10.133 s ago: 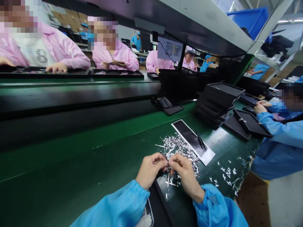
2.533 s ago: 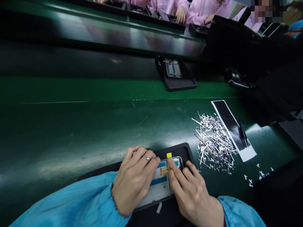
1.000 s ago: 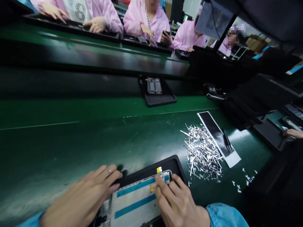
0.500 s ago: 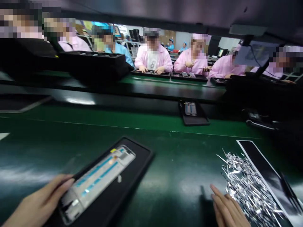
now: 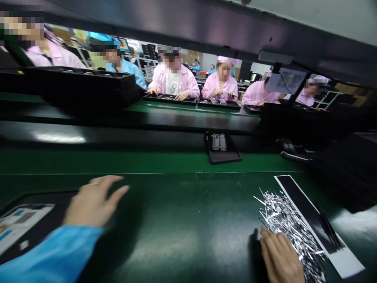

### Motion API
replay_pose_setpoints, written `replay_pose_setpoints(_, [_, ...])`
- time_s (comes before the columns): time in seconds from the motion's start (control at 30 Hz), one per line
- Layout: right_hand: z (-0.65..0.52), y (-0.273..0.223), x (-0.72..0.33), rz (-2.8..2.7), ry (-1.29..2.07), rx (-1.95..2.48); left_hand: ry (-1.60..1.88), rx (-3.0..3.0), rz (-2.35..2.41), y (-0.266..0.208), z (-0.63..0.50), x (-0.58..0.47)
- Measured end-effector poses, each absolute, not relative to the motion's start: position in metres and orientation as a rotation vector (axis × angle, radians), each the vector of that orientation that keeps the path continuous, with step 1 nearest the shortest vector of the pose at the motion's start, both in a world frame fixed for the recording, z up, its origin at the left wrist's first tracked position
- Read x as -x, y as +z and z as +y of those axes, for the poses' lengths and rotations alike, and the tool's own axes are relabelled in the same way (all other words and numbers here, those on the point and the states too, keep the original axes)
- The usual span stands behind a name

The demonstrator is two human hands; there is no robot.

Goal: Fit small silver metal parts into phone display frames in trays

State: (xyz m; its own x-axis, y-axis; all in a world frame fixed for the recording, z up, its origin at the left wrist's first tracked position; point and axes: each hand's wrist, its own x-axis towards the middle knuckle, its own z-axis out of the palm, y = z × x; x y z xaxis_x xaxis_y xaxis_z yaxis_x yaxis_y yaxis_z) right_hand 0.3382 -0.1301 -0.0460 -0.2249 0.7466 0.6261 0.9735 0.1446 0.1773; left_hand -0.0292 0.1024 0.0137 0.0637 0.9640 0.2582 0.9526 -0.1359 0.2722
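My left hand (image 5: 92,200) is raised over the green table, thumb and fingers apart, with nothing between them. Its blue sleeve covers part of a black tray (image 5: 63,201) at the left edge. In that tray lies a pale phone frame (image 5: 29,218) with blue strips, cut off by the picture's edge, and a small white piece (image 5: 24,245). On the right, my right hand (image 5: 279,251) has its fingers stretched out side by side, holding nothing that I can see. It is beside a heap of thin silver strips (image 5: 282,210) and hides part of it.
A black sheet with a white border (image 5: 306,214) lies right of the heap, with dark tweezer-like tools (image 5: 328,228) on it. Farther back, another black tray (image 5: 226,157) carries a phone part (image 5: 218,142). Co-workers (image 5: 173,78) sit across the line. A shelf (image 5: 188,35) hangs overhead.
My left hand has let go of the tray's phone frame and risen to the right. The tray now appears farther left. The whole view has turned to the right; my right hand stays by the heap.
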Motion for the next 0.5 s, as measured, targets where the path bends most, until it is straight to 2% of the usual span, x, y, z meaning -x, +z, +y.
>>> replay_pose_setpoints(0.1, [-0.132, -0.047, -0.360, -1.918, -0.875, 1.904, 0.497, -2.295, 1.725, 0.000, 0.127, -0.061])
replay_pose_setpoints(0.2, [-0.131, -0.050, -0.366, -1.843, -0.862, 2.000, 0.474, -2.221, 1.599, -0.009, 0.141, -0.139])
replay_pose_setpoints(0.33, [-0.127, -0.050, -0.357, -1.792, -0.790, 2.023, 0.482, -2.102, 1.650, -0.012, 0.155, -0.203])
replay_pose_setpoints(0.5, [-0.123, -0.045, -0.344, -1.680, -0.697, 2.014, 0.453, -1.901, 1.905, -0.013, 0.166, -0.235])
